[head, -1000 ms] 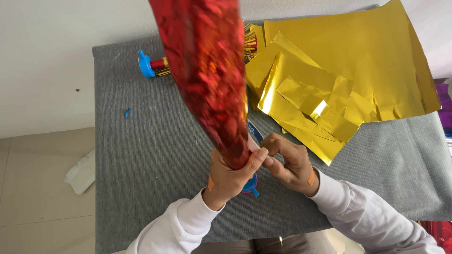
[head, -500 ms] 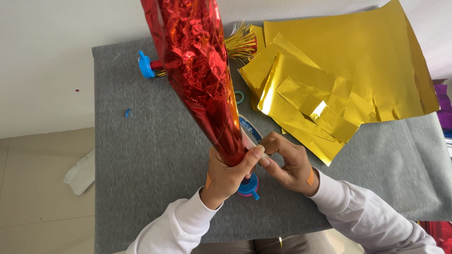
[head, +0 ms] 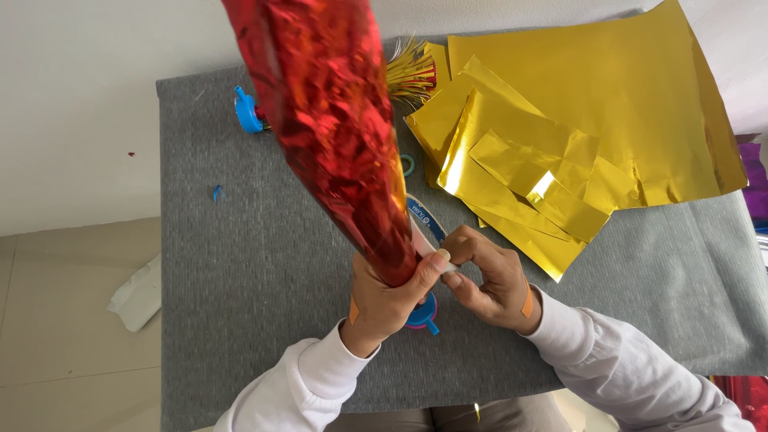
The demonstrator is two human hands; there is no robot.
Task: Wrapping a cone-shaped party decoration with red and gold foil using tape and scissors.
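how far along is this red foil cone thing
Already done, it seems: the red foil cone is rolled to a point, and a gold fringed piece lies on the grey mat. In hand: the left hand grips the cone's narrow end while the right hand pinches beside it, over a tape dispenser. Left: the gold foil sheets lie loose and unrolled.

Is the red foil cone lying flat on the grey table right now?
No, the left hand grips the narrow end of the red foil cone and holds it raised off the grey table, its wide end toward the camera.
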